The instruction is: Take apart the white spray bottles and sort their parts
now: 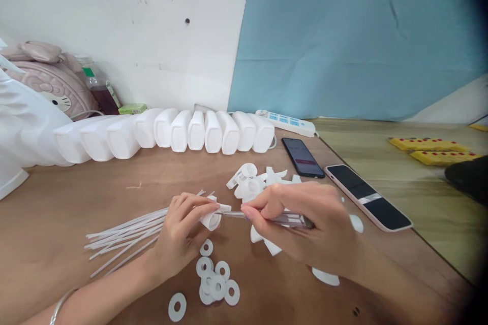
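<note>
My left hand (183,236) is closed round a small white pump cap (212,218), held just above the brown table (49,233). My right hand (305,226) pinches a thin clear tube (236,215) whose tip meets the cap, and more clear tubes lie along its palm. A bundle of white tubes (125,236) fans out on the table to the left of my left hand. Several white ring washers (215,282) lie below the hands. A heap of white pump caps (251,183) sits just beyond my right hand.
A row of white plastic bottles (171,132) lies on its side along the back. Two phones (303,157) (368,203) lie at the right, with a white power strip (285,122) behind them. A pink bag (53,84) and a drink bottle (99,89) stand at the back left. Yellow blocks (430,144) rest on the neighbouring table.
</note>
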A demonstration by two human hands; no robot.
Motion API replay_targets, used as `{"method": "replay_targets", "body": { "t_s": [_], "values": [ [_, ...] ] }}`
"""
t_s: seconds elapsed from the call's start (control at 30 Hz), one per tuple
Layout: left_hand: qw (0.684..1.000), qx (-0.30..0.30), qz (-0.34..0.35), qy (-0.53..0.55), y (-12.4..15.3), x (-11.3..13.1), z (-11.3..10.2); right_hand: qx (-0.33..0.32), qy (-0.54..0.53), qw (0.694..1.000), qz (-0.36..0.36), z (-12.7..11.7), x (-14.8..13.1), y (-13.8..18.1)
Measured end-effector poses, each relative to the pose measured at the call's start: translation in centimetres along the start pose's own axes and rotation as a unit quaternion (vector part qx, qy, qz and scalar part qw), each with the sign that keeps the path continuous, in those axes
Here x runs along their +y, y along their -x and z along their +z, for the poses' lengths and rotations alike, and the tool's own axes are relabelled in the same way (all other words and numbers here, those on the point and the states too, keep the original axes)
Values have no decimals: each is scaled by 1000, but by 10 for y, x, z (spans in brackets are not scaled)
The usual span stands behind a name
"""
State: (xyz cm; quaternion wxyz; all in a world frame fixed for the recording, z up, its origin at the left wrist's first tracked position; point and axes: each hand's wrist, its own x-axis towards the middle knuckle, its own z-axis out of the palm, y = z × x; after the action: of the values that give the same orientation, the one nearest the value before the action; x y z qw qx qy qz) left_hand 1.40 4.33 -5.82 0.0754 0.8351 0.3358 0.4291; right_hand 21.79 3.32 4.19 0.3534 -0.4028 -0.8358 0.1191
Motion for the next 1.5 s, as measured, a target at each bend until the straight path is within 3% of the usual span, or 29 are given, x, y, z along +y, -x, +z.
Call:
{"method": "replay_targets", "body": {
  "t_s": [0.13, 0.23, 0.3, 0.37, 0.47, 0.63, 0.93, 1.0, 1.07, 1.13, 1.2, 1.4, 1.5],
  "values": [
    [997, -4, 58, -44, 0, -2, -3, -32, -38, 999, 15, -13, -4, 3],
    [979, -16, 178, -97, -3, -4, -7, -89, -100, 990, 48, -19, -4, 15],
    [949, -32, 282, -138, -7, -5, -10, -106, -141, 981, 76, -18, -2, 26],
    [914, -45, 365, -171, -10, -7, -12, -91, -170, 976, 102, -15, 0, 38],
    [879, -60, 427, -205, -12, -7, -15, -35, -191, 973, 128, -6, 3, 52],
    [848, -81, 475, -220, -14, -5, -20, 60, -172, 982, 52, 11, 2, 66],
    [851, -84, 452, -255, -12, -12, -34, 128, -97, 976, -148, 29, 9, 80],
    [883, -47, 388, -262, -13, -14, -37, 120, -59, 975, -176, 35, 13, 85],
    [930, -17, 279, -238, -14, -14, -38, 122, -31, 974, -189, 40, 16, 90],
    [968, -26, 173, -181, -15, -12, -38, 136, -24, 972, -191, 44, 18, 93],
    [984, -40, 109, -135, -16, -10, -36, 148, -32, 970, -189, 46, 20, 93],
    [985, -46, 112, -126, -15, -4, -34, 158, -74, 968, -183, 48, 23, 90],
    [973, -38, 162, -162, -16, -1, -36, 163, -73, 964, -195, 50, 25, 91]
  ]
}}
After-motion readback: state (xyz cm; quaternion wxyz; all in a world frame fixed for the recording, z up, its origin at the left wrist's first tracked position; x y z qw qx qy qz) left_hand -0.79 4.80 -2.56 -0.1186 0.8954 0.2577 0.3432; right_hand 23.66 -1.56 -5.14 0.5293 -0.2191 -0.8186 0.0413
